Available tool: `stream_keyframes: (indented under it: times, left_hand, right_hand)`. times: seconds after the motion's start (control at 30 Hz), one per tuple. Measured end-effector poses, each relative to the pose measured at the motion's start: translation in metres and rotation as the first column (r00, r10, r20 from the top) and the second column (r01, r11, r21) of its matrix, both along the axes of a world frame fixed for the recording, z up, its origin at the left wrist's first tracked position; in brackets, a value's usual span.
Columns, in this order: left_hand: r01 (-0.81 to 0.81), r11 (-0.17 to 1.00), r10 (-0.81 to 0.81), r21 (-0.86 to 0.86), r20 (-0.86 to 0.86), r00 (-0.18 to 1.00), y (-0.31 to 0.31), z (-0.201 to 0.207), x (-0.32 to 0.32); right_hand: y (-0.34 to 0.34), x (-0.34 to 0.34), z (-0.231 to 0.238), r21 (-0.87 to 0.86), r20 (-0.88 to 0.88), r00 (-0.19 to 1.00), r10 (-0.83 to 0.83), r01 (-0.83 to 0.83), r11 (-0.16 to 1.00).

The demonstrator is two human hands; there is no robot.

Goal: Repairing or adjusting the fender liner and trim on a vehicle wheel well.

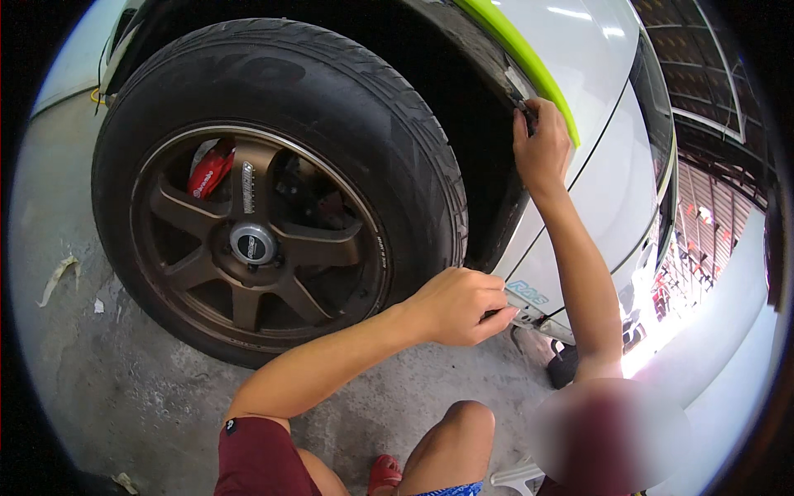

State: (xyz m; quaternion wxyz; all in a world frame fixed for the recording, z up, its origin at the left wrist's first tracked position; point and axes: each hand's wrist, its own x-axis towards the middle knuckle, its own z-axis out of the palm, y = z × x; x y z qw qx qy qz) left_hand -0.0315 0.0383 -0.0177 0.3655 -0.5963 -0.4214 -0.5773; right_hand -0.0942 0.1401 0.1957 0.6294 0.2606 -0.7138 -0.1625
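While the white car body panel (pixel 604 190) curves behind the black tyre on its bronze spoked wheel (pixel 248 240), the left hand (pixel 459 306) pinches closed on the panel's lower arch edge, and the right hand (pixel 539 145) grips the upper arch edge beside the lime-green masking tape strip (pixel 529 58). Grey concrete floor (pixel 107 380) lies below.

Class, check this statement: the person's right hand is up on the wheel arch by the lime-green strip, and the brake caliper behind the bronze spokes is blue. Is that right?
Not quite. The head view shows the brake caliper is red, not blue. The rest holds: the right hand is up on the wheel arch by the lime-green strip, behind bronze spokes.
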Motion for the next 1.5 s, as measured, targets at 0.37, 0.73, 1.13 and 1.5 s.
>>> stream_keyframes:
  times: [0.37, 0.73, 1.13, 1.5]
  left_hand:
    - [0.009, 1.000, -0.009, -0.011, 0.003, 1.000, -0.003, 0.002, 0.005]
    - [0.009, 0.999, -0.009, -0.040, 0.001, 1.000, -0.006, 0.001, 0.007]
    - [0.087, 0.843, -0.444, 0.531, 0.594, 0.671, -0.022, 0.007, -0.019]
    - [0.086, 0.862, -0.391, 0.500, 0.547, 0.740, -0.031, 0.002, -0.016]
  right_hand:
    - [-0.009, -0.001, 0.000, -0.087, 0.033, 0.999, 0.009, -0.006, 0.996]
    - [-0.025, 0.018, 0.000, -0.308, 0.240, 0.963, 0.121, -0.043, 0.951]
    - [-0.036, 0.116, -0.077, -0.445, 0.763, 0.429, 0.484, -0.195, 0.874]
    - [-0.044, 0.100, -0.128, -0.665, 0.661, 0.423, 0.620, -0.053, 0.745]
